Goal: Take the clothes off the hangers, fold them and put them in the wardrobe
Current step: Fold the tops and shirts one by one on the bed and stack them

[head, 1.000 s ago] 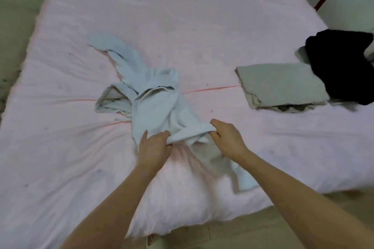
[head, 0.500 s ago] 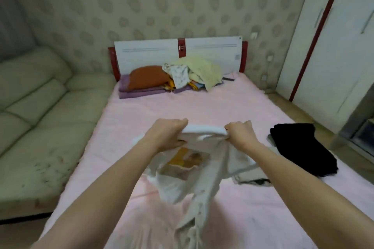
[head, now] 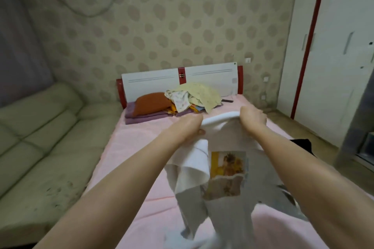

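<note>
At frame centre, my left hand [head: 189, 127] and right hand [head: 253, 117] each keep a clenched grip on the white T-shirt [head: 220, 168], which hangs above the pink bed [head: 137, 147].

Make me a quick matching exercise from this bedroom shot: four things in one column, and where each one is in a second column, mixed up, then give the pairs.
Things:
1. white T-shirt
2. orange pillow
3. sofa
4. wardrobe

Places:
A. along the right wall
B. at the head of the bed, on folded purple bedding
C. held up over the bed by the left hand and right hand
D. beside the bed on the left

Pairs: 1-C, 2-B, 3-D, 4-A
</note>
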The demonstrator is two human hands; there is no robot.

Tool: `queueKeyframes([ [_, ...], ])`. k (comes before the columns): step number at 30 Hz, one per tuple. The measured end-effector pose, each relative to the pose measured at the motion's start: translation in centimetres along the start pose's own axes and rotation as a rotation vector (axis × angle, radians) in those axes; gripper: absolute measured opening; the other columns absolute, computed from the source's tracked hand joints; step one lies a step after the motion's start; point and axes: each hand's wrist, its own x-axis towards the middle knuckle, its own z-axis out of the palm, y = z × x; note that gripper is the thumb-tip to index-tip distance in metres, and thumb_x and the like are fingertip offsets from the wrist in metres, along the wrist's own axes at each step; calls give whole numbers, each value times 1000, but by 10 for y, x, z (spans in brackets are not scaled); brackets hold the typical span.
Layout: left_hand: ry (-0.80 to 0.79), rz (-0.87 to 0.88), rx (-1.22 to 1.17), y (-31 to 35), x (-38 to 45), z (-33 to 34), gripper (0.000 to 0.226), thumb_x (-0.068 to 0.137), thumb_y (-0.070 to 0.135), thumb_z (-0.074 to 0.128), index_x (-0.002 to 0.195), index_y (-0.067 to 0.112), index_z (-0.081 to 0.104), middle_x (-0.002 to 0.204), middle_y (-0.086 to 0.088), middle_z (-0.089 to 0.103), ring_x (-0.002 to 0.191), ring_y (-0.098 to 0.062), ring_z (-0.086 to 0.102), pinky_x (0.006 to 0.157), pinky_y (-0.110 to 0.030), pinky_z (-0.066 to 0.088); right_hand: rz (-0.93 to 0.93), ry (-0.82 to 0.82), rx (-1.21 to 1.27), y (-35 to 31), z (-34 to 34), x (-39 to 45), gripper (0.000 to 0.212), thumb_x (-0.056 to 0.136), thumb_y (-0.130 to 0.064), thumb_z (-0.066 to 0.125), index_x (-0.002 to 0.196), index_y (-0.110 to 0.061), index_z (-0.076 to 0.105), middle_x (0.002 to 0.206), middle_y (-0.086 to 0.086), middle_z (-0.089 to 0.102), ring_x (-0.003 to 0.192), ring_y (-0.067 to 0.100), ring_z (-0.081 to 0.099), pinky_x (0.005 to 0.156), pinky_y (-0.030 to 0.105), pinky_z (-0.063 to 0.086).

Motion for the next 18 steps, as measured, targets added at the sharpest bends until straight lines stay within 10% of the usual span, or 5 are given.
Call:
queueKeyframes([
  [11,-255,-190,-339,-106,-41,111,26,84,21,66,103,3,65,100,-12,64,95,-28,58,74,-31,42,-155,-176,340,-103,119,-1,28,93,4,37,120,1,38,131,22,34,97,32,43,79,38,37],
  [18,-313,-437,-509,-283,-93,215,33,88,35,68,99,8,53,98,-7,52,93,-25,49,67,-29,29,-413,-340,388,-306,233,1,15,92,4,39,105,-2,44,114,20,43,90,29,47,74,38,37],
])
